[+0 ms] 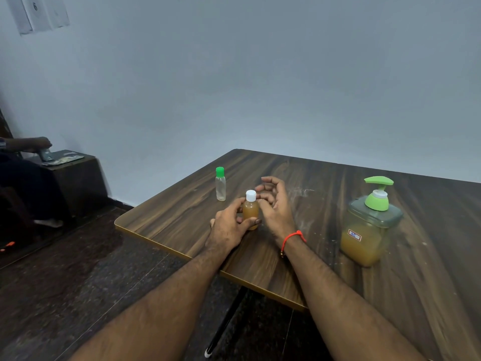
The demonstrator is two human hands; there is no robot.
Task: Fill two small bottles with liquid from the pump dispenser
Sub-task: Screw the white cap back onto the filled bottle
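A small bottle with a white cap (251,209), full of amber liquid, stands upright on the wooden table (325,256). My left hand (230,225) grips its body with thumb and fingers. Just right of the bottle is my right hand (274,201), fingers loosely curled, holding nothing. A second small bottle with a green cap (220,184) stands clear and looks empty, behind and left of the first. The pump dispenser (371,222), a clear jar with a green pump head and amber liquid about half way up, stands to the right.
The table's left and near edges run close to my forearms, with dark floor below. Another person sits at the far left beside a low dark cabinet (75,175). A pale wall stands behind the table.
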